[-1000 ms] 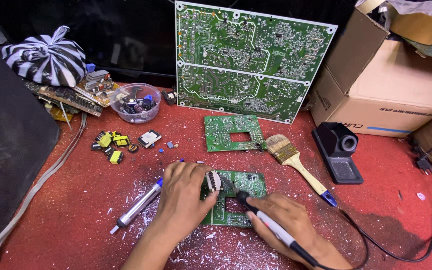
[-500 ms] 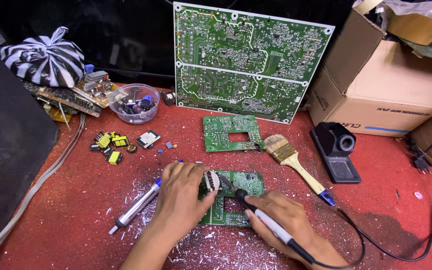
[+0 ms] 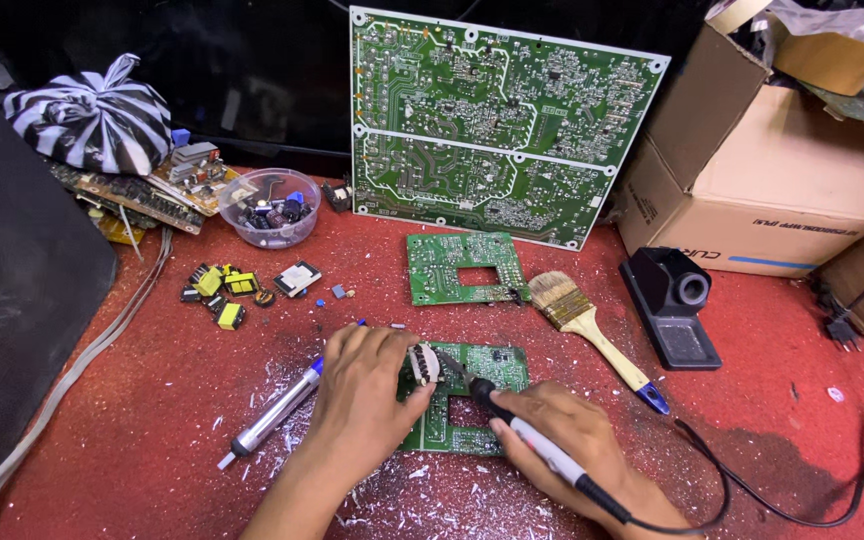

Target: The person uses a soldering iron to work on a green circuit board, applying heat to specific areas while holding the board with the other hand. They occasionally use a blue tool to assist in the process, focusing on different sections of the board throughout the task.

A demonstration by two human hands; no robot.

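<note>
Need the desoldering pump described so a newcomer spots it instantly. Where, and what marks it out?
Start at the red mat and find the left hand resting on the small green circuit board. Just left of that hand lies the desoldering pump, angled among white debris. It is the only slim silver tube with a blue end; the paintbrush has a wooden handle.

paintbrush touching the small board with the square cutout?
No. The paintbrush lies on the red mat just right of the small board, with a gap between them.
</note>
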